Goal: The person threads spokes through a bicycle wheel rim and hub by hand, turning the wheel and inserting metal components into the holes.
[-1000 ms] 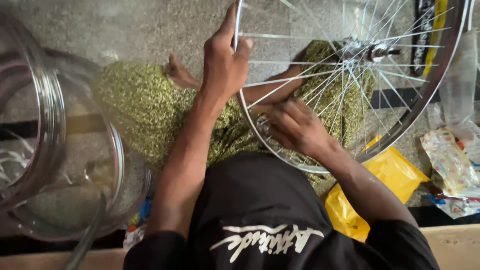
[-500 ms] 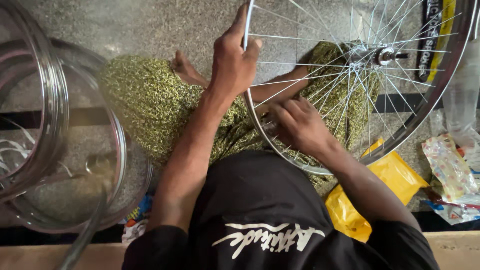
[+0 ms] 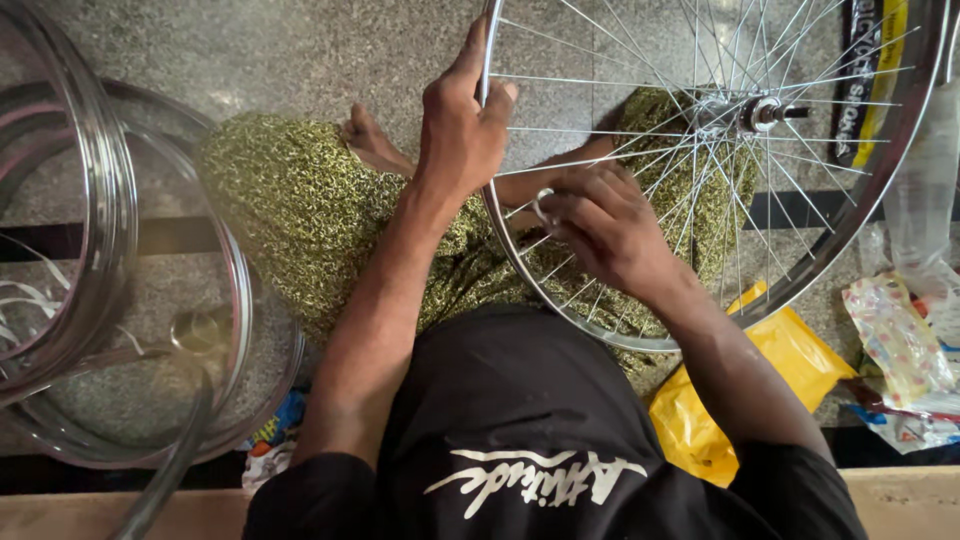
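Steel rim (image 3: 497, 215), bright and thin, is what the left hand (image 3: 460, 140) clamps: fingers wrapped over the rim's edge at about nine o'clock on the bicycle wheel (image 3: 715, 170), thumb on the inner side. The right hand (image 3: 605, 230) is closed around a small ring-shaped metal tool (image 3: 545, 208), probably a spoke key, set among the spokes (image 3: 640, 150) near seven o'clock, just inside the rim. The wheel stands tilted across the person's lap, its hub (image 3: 752, 114) toward one o'clock from the right hand.

To do this well, I judge the left grip should hold the rim steady so it cannot swing while the right hand turns the tool squarely on one spoke end in small, even amounts; a slip would round the fitting or pull the rim out of true.

Outward: the patterned green cloth (image 3: 290, 205) over the crossed legs, a bare foot (image 3: 370, 145) at eleven o'clock from the lap. At nine o'clock lie stacked bare rims (image 3: 95, 215). At four o'clock lies a yellow plastic bag (image 3: 760, 375), with printed wrappers (image 3: 900, 350) beyond at three. The floor (image 3: 280, 50) is speckled grey stone with a dark band; a pale ledge (image 3: 915, 500) runs along the bottom.
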